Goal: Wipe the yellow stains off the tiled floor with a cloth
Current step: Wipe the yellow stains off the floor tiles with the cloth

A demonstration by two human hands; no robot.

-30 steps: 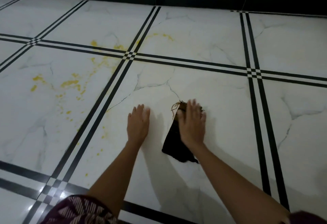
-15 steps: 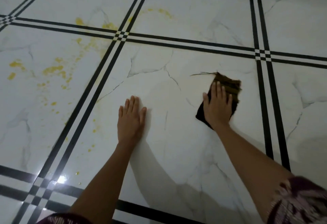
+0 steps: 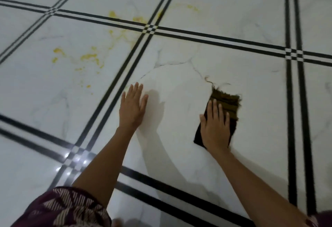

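Your right hand [image 3: 215, 128] lies flat on the cloth [image 3: 225, 102], which lies on the floor [image 3: 251, 83]. The cloth's far end sticks out beyond your fingertips. Your left hand [image 3: 132, 108] rests flat on the same tile, left of the cloth and well apart from it. The stains [image 3: 89, 57] lie farther ahead and left, on the neighbouring tile across the line crossing [image 3: 150, 29], with some behind it.

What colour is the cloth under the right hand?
Head view: the cloth is black with an olive-brown, frayed far end; the right hand presses flat on it.
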